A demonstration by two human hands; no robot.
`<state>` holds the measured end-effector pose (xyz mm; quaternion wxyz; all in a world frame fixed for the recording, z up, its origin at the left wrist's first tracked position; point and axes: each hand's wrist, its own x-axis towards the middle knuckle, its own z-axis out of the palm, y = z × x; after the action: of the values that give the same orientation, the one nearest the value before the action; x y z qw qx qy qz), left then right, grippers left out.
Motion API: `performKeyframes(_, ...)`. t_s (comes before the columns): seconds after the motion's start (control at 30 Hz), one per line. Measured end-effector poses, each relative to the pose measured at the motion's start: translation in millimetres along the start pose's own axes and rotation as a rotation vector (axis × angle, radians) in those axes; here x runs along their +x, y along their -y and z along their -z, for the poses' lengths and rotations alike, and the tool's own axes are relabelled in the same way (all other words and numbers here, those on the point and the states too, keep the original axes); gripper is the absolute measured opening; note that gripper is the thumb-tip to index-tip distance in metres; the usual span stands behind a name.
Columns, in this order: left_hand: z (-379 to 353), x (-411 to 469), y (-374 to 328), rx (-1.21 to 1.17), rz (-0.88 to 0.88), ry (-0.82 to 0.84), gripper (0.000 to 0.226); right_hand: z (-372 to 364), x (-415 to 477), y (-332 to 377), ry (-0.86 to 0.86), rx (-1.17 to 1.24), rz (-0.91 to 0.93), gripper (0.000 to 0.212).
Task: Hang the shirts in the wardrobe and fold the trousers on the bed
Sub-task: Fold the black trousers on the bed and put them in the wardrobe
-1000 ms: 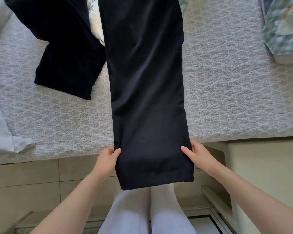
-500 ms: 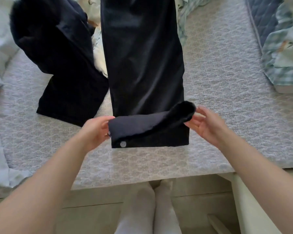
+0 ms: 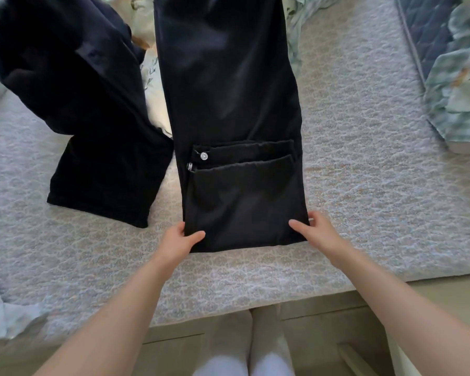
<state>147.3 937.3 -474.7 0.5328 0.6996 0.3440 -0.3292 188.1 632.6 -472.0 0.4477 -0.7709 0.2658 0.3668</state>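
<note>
- Trousers [image 3: 228, 104]: laid lengthwise on the bed [image 3: 364, 185], waistband end doubled back over the legs, button [image 3: 203, 156] facing up.
- Hands: well apart. The left hand [image 3: 179, 240] pinches the near-left corner of the fold, thumb on top; the right hand [image 3: 316, 232] grips the near-right corner likewise.
- Risk 1: the top layer sits slightly askew vs. the layer below, so a further fold would prob. lock in the skew and give a lopsided bundle.
- Risk 2: a second dark garment [image 3: 101, 158] lies just beside, at left; a sideways tug could snag or drag it.
- Change vs. 0.5 s ago: the waistband end was lifted and curling over, and now lies flat. Both hands have moved to the fold's near corners.
</note>
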Motion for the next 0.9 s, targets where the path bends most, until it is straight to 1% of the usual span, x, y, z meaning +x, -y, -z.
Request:
performKeyframes(0.07, 1, -3, 5, 0.048, -0.029, -0.018, 0.026, -3, 1, -9, 0.016, -0.149, 0.054, 0.023)
performKeyframes(0.13, 1, -4, 10, 0.064, -0.039, -0.032, 0.026, -2, 2, -13, -0.017, -0.234, 0.089, 0.018)
performKeyframes(0.3, -9, -17, 16, 0.014, 0.003, -0.029, 0.019, 4, 0, -24, -0.114, -0.326, 0.123, 0.033)
performKeyframes(0.4, -18, -34, 18, -0.003, -0.009, -0.04, 0.017, 11, -8, -32, -0.135, -0.43, 0.17, 0.031)
performKeyframes(0.47, -25, -48, 24, -0.017, -0.014, -0.028, 0.017, 19, -19, -36, -0.117, -0.452, 0.18, 0.028)
performKeyframes(0.6, -45, -80, 49, -0.031, 0.021, -0.048, 0.011, 32, -42, -65, -0.056, -0.469, 0.142, 0.029)
performKeyframes(0.77, -74, -123, 95, -0.069, 0.138, 0.007, 0.017, 47, -84, -108, 0.018, -0.595, 0.055, 0.032)
performKeyframes(0.83, -82, -137, 113, -0.054, 0.184, -0.007, 0.02, 49, -97, -126, 0.065, -0.573, 0.016, 0.028)
performKeyframes(0.9, -88, -147, 124, -0.032, 0.219, -0.032, 0.023, 49, -105, -141, 0.074, -0.516, -0.012, 0.022)
